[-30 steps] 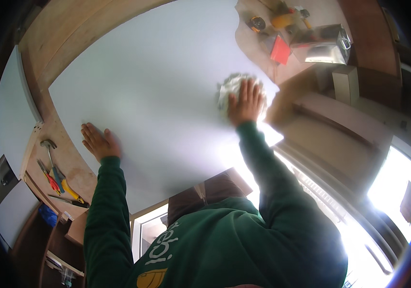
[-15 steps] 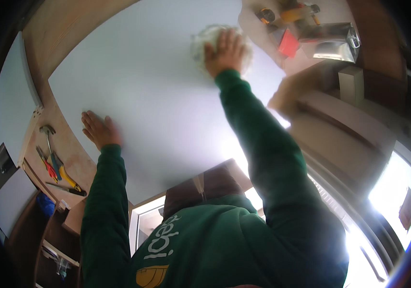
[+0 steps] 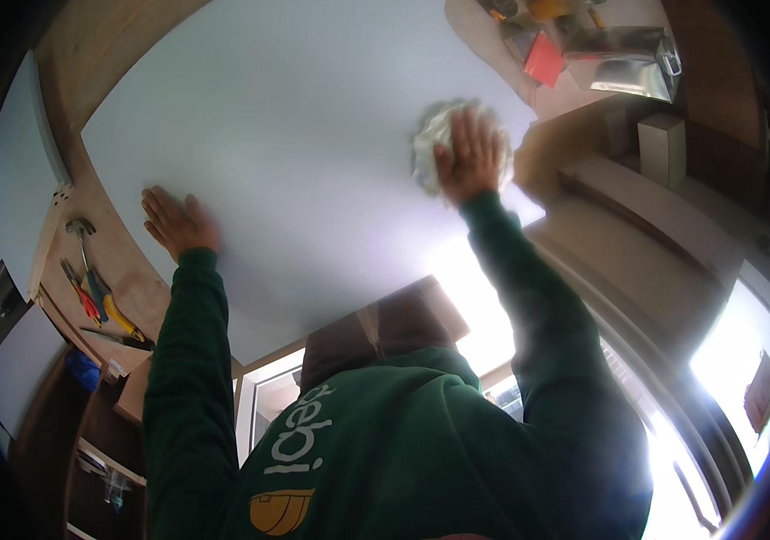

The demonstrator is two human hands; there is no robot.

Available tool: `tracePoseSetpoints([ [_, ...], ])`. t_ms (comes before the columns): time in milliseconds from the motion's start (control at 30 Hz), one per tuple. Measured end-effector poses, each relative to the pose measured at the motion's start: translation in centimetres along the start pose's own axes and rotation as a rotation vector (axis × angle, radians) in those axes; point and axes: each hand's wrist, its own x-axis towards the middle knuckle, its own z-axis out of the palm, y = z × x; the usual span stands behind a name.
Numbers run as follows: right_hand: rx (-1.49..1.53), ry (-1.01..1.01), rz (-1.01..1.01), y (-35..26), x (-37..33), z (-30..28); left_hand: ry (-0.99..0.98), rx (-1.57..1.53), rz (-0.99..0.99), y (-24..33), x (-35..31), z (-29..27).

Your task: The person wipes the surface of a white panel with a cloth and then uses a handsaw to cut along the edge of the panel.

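Observation:
A large pale white-grey panel (image 3: 313,171) lies flat before me. My right hand (image 3: 472,155) presses a crumpled whitish cloth (image 3: 430,148) against it near the panel's right edge. The palm rests on the cloth with the fingers stretched out, and cloth shows all around the hand. Toward the panel's left edge, my left hand (image 3: 178,220) lies flat on the bare surface, fingers extended and holding nothing.
Left of the panel lie a claw hammer (image 3: 81,229), red-handled pliers (image 3: 90,304) and a yellow-handled tool (image 3: 119,315). A shiny metal tin (image 3: 623,67) and a red item (image 3: 543,58) stand at the far right. Another pale panel (image 3: 25,171) is at the left.
My right hand has swept the cloth toward me and to the right across the panel. My left hand stays flat in about the same place.

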Motion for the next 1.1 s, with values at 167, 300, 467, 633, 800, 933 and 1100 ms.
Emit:
tracePoseSetpoints([
  [167,0.022,-0.040,0.072,-9.2,-0.8,1.6,0.005,0.034,-0.007,-0.8,-0.1,0.7],
  [300,0.090,-0.146,-0.114,-15.6,-1.1,1.6,-0.003,0.052,-0.004,-0.9,0.1,0.9],
  [467,0.098,0.087,0.008,-2.5,2.1,1.4,-0.011,0.030,-0.005,-0.8,0.0,0.4],
  [633,-0.029,0.097,0.247,-0.2,2.9,1.4,0.002,0.035,-0.011,-0.5,0.1,0.6],
  [800,0.053,-0.044,0.016,-11.8,1.7,1.7,0.013,0.035,0.001,-0.6,0.1,0.9],
  [933,0.069,-0.087,-0.131,-6.4,2.6,1.2,0.010,0.042,0.003,-1.1,-0.1,0.6],
  [1100,0.000,0.041,-0.014,1.0,3.8,0.2,-0.009,0.024,-0.013,-0.9,0.0,0.7],
])
